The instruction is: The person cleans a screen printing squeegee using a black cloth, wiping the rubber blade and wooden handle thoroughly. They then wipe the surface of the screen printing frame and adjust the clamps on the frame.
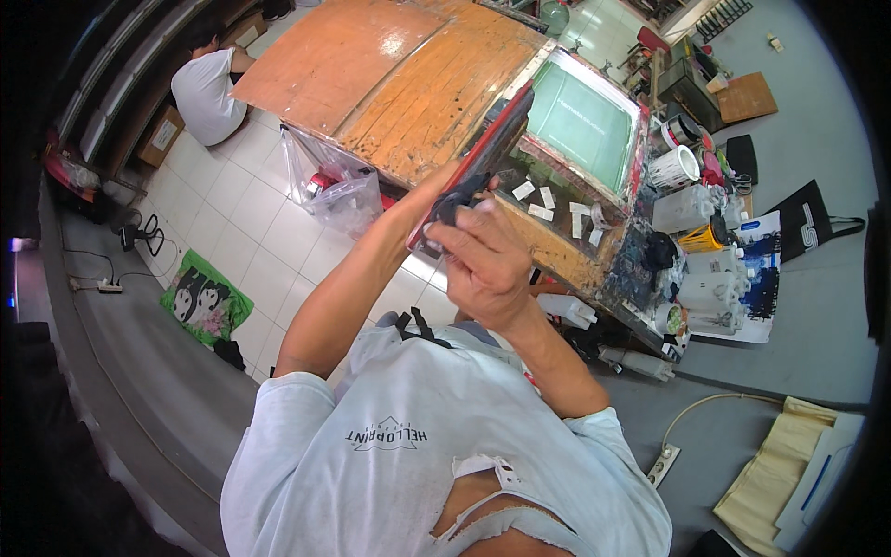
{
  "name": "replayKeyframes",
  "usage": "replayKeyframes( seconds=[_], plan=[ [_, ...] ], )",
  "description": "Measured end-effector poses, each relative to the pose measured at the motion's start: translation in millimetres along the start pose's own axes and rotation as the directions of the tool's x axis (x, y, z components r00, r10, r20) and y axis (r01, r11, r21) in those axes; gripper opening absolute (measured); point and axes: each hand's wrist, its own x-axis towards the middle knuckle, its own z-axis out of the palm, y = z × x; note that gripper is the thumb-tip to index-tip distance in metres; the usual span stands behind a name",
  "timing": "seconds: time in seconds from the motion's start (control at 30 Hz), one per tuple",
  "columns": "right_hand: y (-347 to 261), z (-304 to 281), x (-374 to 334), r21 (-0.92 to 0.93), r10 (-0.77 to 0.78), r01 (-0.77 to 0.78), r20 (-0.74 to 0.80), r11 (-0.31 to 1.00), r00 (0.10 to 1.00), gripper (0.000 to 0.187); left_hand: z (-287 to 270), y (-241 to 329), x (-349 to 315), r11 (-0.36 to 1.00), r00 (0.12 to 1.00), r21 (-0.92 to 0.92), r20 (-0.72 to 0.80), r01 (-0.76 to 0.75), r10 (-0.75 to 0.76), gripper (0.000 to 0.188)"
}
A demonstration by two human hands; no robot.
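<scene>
A long, narrow frame with a red edge (497, 133), apparently a printing screen seen nearly edge-on, is held up at a slant in front of me. My left hand (457, 174) grips it at its side, the fingers mostly hidden behind the edge. At the near end, my right hand (484, 262) is closed on a dark cloth (457, 200) pressed against the frame. Beyond lies another screen with a pale green mesh (580, 121), flat on the worktable. Several small white labels (541, 212) lie on the dark surface between that screen and me.
Wooden boards (436, 88) cover the table's left part. A clear plastic bag (348, 200) hangs from its side. Ink tubs (673, 167) and plastic bottles (710, 290) crowd the right edge. A person in a white shirt (209, 97) crouches at far left. A green bag (206, 302) lies on the floor.
</scene>
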Motion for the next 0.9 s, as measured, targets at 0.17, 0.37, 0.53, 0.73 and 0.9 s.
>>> replayKeyframes(
  seconds=[0.17,0.37,0.53,0.73,0.9],
  plan=[
    [-12,8,-9,0.056,-0.012,0.011,0.016,0.998,1.000,0.038,12,22,-5,0.952,0.967,-0.212,0.175,0.219,-0.184,0.033],
    [-24,-11,-10,0.316,0.166,-0.196,0.120,0.928,0.979,0.026,8,40,-9,0.950,0.982,-0.297,0.182,0.094,-0.040,0.033],
    [4,-32,6,0.588,0.587,-0.409,-0.143,0.698,0.797,0.030,24,48,-22,0.944,0.982,-0.321,0.187,0.079,-0.019,0.034],
    [6,-30,28,0.537,0.567,-0.499,0.045,0.680,0.822,0.036,59,49,-43,0.996,0.983,0.012,-0.161,-0.093,0.093,0.035],
    [17,-17,8,0.365,0.497,-0.496,0.098,0.788,0.862,0.031,24,37,-8,0.993,0.971,0.069,-0.213,-0.094,0.106,0.048]
  ],
)
